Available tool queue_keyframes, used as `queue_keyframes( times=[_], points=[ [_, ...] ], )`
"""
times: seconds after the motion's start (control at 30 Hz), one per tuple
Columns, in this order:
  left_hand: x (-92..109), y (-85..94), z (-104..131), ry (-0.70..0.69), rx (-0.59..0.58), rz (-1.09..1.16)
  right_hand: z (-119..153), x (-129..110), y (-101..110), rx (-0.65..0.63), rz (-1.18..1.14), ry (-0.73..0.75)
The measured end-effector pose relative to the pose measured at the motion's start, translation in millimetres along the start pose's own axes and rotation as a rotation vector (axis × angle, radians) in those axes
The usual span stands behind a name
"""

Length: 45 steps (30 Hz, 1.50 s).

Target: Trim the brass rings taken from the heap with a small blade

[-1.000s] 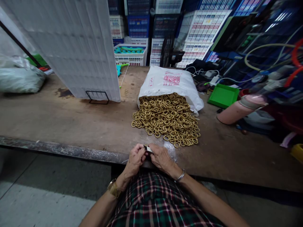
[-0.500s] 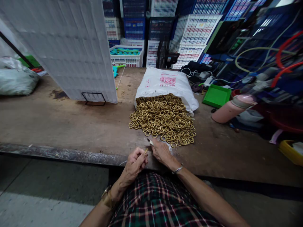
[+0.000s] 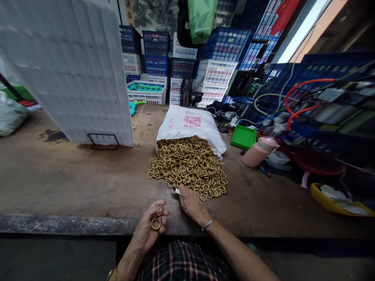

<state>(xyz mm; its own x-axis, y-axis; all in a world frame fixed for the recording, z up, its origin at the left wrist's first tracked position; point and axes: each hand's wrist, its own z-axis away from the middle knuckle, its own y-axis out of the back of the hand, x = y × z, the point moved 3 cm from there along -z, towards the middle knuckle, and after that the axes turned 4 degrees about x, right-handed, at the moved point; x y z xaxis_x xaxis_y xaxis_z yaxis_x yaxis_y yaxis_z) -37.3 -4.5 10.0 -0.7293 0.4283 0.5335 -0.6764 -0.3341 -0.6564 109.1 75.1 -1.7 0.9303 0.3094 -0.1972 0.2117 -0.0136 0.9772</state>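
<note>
Before the ring pile [image 3: 187, 166], left hand [image 3: 150, 223] loosely curled around 2 rings [image 3: 152, 224], right hand [image 3: 191, 203] palm-down, clamped on white tool [image 3: 178, 191]

stacked plastic crates [image 3: 216, 72] stand behind a brown worktable [image 3: 73, 187]

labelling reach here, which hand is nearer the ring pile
Right. The right hand is at the near edge of the ring pile. The left hand is apart from it, closer to the person.
</note>
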Motion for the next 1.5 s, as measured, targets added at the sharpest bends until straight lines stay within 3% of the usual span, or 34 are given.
queue_keyframes(
  times=[0.2, 0.4, 0.6, 0.87, 1.07, 1.23, 1.33, 1.5],
  points=[
    [-1, 8.6, -5, 0.045, 0.053, 0.112, 21, 4, 7, -0.014, -0.179, 0.2],
    [-4, 5.5, -5, 0.009, 0.035, 0.051, 18, 12, 10, 0.087, -0.315, -0.016],
    [-5, 1.2, -6, -0.053, 0.016, -0.108, 14, -1, 14, 0.039, -0.206, -0.018],
    [0, -8.1, -13, -0.2, 0.111, -0.411, 13, 11, 8, 0.088, -0.277, -0.066],
    [3, -26.1, -20, -0.306, 0.103, -0.585, 15, -2, 17, 0.199, -0.427, 0.14],
    [2, -29.3, -24, -0.332, 0.08, -0.628, 15, -12, 21, 0.243, -0.527, 0.232],
    [2, -25.1, -25, -0.333, 0.1, -0.598, 13, -16, 23, 0.213, -0.61, 0.193],
    [3, -22.0, -25, -0.416, 0.101, -0.642, 8, -17, 22, 0.086, -0.802, -0.035]
  ],
)
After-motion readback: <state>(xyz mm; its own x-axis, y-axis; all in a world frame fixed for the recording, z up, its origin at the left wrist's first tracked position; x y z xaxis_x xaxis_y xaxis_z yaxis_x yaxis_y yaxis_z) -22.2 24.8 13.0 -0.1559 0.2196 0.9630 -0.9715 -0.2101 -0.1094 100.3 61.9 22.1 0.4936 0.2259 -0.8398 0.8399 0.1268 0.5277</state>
